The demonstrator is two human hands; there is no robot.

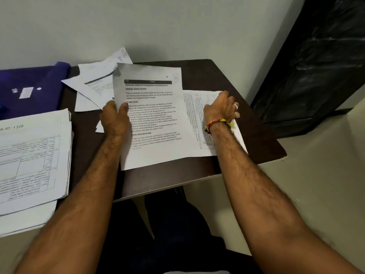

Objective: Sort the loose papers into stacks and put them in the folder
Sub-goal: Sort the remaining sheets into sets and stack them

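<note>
My left hand (115,119) grips the left edge of a printed text sheet (154,117) and holds it tilted above the dark table (237,80). My right hand (222,107) presses flat, fingers curled, on a sheet with a table of small print (199,123) lying on the table's right side. Several loose sheets (94,84) lie fanned out behind the held page. A thick stack of papers (33,161) rests at the left. The blue folder (29,89) lies closed at the far left, behind that stack.
A wall runs close behind the table. A dark cabinet (320,66) stands at the right. The table's front edge (177,186) is just above my lap. The floor shows to the right of the table.
</note>
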